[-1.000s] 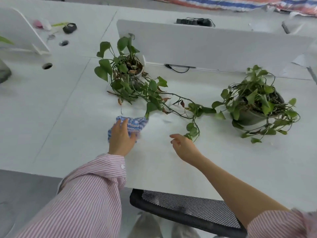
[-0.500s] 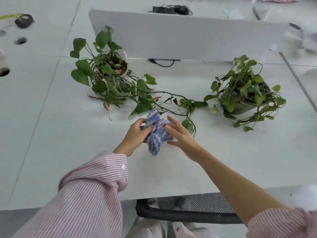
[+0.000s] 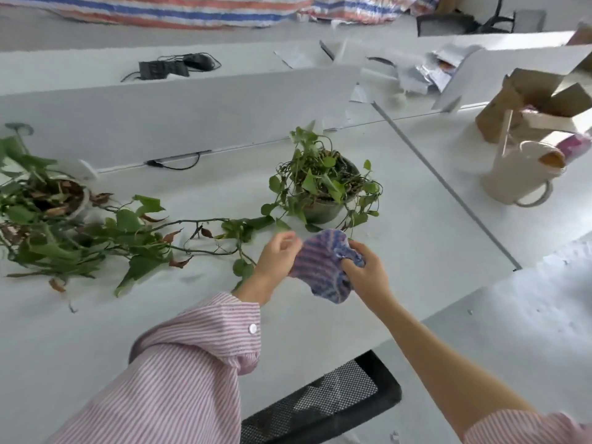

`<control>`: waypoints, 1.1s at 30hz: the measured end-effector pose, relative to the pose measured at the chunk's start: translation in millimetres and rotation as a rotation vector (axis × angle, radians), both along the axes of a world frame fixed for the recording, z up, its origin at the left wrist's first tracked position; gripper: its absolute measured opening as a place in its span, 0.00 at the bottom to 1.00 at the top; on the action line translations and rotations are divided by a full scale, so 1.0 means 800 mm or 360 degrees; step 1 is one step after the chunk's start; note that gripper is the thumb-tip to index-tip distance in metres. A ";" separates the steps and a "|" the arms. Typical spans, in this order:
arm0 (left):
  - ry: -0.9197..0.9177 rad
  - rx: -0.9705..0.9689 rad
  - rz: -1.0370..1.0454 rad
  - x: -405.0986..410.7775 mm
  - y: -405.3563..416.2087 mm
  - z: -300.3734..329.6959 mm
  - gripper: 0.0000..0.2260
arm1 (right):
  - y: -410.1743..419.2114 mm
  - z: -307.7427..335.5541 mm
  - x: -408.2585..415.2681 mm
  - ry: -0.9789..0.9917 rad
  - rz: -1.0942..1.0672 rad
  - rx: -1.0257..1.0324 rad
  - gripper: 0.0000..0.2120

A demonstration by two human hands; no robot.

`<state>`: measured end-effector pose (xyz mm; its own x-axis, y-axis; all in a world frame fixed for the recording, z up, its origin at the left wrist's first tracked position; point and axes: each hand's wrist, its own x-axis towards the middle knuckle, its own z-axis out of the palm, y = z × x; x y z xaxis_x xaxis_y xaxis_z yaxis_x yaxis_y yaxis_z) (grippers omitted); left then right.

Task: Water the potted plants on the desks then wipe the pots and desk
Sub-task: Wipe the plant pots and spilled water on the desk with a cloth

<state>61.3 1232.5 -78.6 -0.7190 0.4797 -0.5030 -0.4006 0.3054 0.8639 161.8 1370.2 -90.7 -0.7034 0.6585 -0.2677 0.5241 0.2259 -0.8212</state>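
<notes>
A blue and purple striped cloth [image 3: 322, 267] hangs in the air above the white desk [image 3: 400, 238], held between both hands. My left hand [image 3: 275, 256] pinches its left edge and my right hand [image 3: 365, 270] grips its right side. Just behind the cloth stands a small potted plant [image 3: 323, 187] in a grey-green pot. A larger trailing plant [image 3: 48, 203] in a white pot sits at the far left, its long vines [image 3: 192, 232] sprawled across the desk towards my left hand.
A cream watering can [image 3: 519, 174] stands on the adjoining desk at right, beside a torn cardboard box [image 3: 531, 104]. A white divider panel [image 3: 179, 113] runs behind the plants, with a black cable at its base. A black mesh chair [image 3: 320, 402] sits below the desk edge.
The cloth was lifted off the desk by my left hand, then taken up by both hands. The view has swung right, bringing the watering can into sight.
</notes>
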 end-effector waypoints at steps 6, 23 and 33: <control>-0.0554 0.0349 0.0283 -0.024 0.132 -0.003 0.28 | 0.130 -0.031 0.010 -0.0131 -0.0397 0.0505 0.15; -0.0423 0.0570 0.1264 -0.159 0.287 -0.049 0.20 | 0.215 -0.161 -0.096 -0.0117 0.1060 0.1076 0.21; 0.0185 -0.0226 0.0660 -0.148 0.223 -0.066 0.10 | 0.260 -0.152 -0.110 -0.0521 0.0371 0.1008 0.22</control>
